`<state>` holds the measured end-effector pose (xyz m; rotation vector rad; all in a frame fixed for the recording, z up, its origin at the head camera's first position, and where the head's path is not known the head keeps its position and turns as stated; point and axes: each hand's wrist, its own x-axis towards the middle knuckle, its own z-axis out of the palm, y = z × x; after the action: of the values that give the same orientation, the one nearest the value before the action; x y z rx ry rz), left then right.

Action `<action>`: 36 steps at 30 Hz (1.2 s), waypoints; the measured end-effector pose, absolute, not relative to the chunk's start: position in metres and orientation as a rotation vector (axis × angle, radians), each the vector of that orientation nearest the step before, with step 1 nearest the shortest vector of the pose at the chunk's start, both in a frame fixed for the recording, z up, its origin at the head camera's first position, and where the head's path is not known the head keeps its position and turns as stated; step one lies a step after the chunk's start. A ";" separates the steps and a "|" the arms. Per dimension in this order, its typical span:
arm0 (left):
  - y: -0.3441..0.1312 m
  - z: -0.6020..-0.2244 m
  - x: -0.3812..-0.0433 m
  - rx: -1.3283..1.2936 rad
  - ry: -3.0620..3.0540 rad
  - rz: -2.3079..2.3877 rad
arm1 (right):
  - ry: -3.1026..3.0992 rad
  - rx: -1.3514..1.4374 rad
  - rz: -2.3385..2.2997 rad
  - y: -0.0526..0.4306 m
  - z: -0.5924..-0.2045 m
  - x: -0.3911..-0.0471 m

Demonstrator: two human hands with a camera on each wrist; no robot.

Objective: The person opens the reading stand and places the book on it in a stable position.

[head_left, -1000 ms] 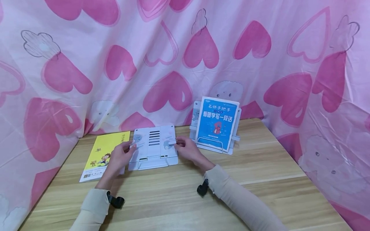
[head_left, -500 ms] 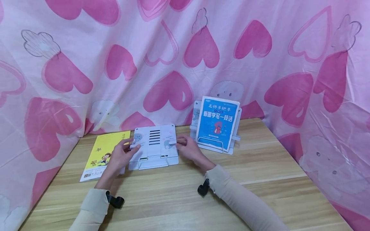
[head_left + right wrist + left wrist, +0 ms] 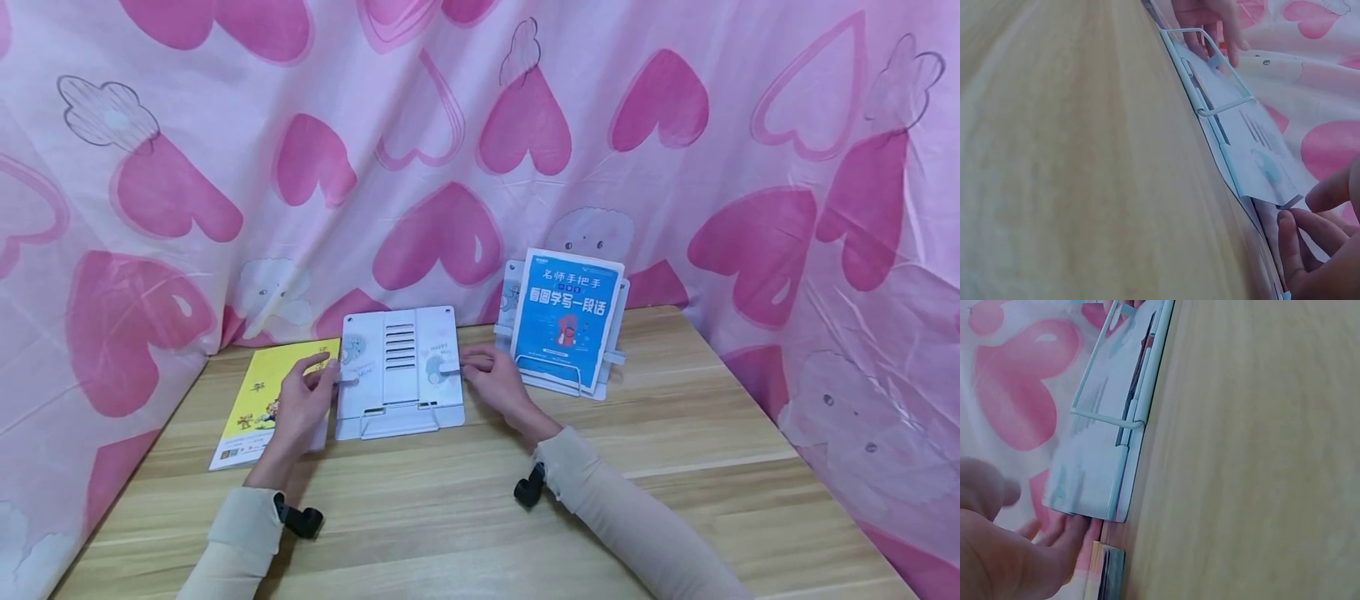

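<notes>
A white book stand (image 3: 401,392) with slots, printed elephants and a wire page holder stands tilted on the wooden table, its back panel raised. My left hand (image 3: 300,404) is at its left edge. In the left wrist view that hand's fingers (image 3: 1069,540) reach to the stand's edge, while the thumb stands apart from it. At the right edge, beside a small side tab (image 3: 450,367), is my right hand (image 3: 498,387). In the right wrist view its thumb and forefinger pinch the stand's edge, the fingers (image 3: 1310,231) partly below it.
Left of the stand lies a yellow book (image 3: 281,375), partly covered by my left hand. To the right, a second white stand (image 3: 617,333) holds a blue book (image 3: 566,325) upright. A pink heart-print curtain (image 3: 420,242) hangs right behind the table (image 3: 450,517).
The stand's back panel has risen to a steeper tilt. My left hand has drawn left, its thumb off the left tab. My right hand has stayed at the right edge.
</notes>
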<state>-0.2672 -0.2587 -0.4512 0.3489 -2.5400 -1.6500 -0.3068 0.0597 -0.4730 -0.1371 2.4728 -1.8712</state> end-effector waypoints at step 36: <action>-0.266 -0.442 -0.264 0.194 -2.430 -1.689 | 2.294 -0.200 -2.037 0.073 -0.466 -0.310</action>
<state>-0.2643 -0.2662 -0.4424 0.1936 -2.4303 -1.6887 -0.3103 0.0729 -0.4655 -0.2002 2.2940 -2.0366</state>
